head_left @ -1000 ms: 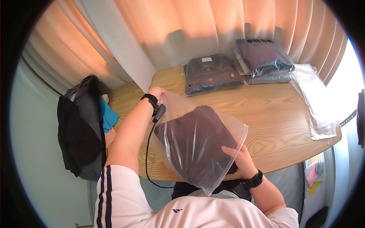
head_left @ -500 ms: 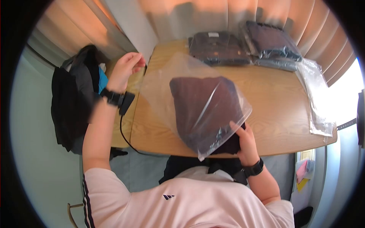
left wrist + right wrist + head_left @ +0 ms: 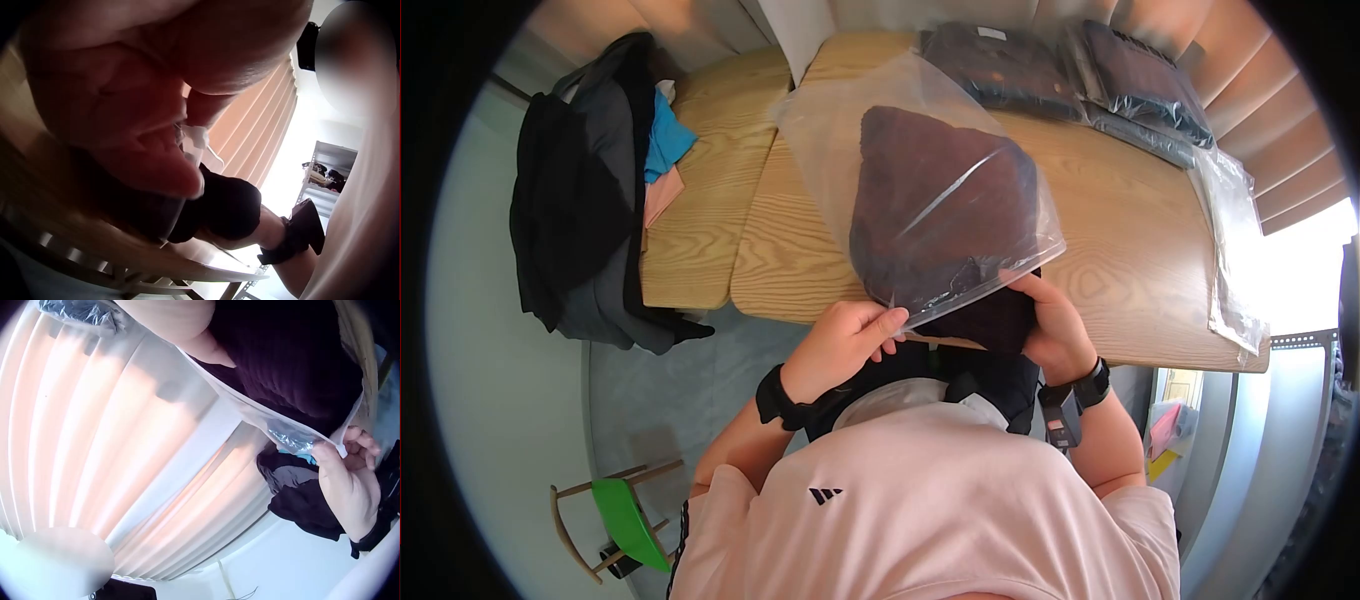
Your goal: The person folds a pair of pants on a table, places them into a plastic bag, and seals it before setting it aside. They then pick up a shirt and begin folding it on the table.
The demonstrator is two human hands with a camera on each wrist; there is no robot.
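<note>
You are holding a clear plastic bag (image 3: pixel 920 160) with a folded dark maroon garment (image 3: pixel 945 200) inside it. It is lying over the near edge of the light wooden table (image 3: pixel 1100 270), just in front of your body. Your left hand (image 3: pixel 845 340) is pinching the left corner of the bag's open mouth between thumb and fingertips, and the left wrist view is showing the same pinch on a scrap of clear film. Your right hand (image 3: pixel 1055 325) is curling round the near end of the garment, where it is sticking out of the mouth at the right corner.

The bag's long axis is running near to far and leaning slightly left at the far end, with the mouth towards you and the closed end away. So the garment is lying straight ahead of both hands, on their far side. The hands are sitting at opposite corners of the mouth, about equally near, and only the right one is touching fabric.

Across the table, dark garments packed in clear bags (image 3: pixel 1000 65) are lying at the far edge, and an empty clear bag (image 3: pixel 1235 250) is lying along the right edge. A heap of dark clothes (image 3: pixel 570 200) is sitting to the left. The white label (image 3: pixel 992 33) on one far package is too small to read. The three-bar logo (image 3: pixel 825 494) on your pale pink shirt is showing no letters that can be made out.
</note>
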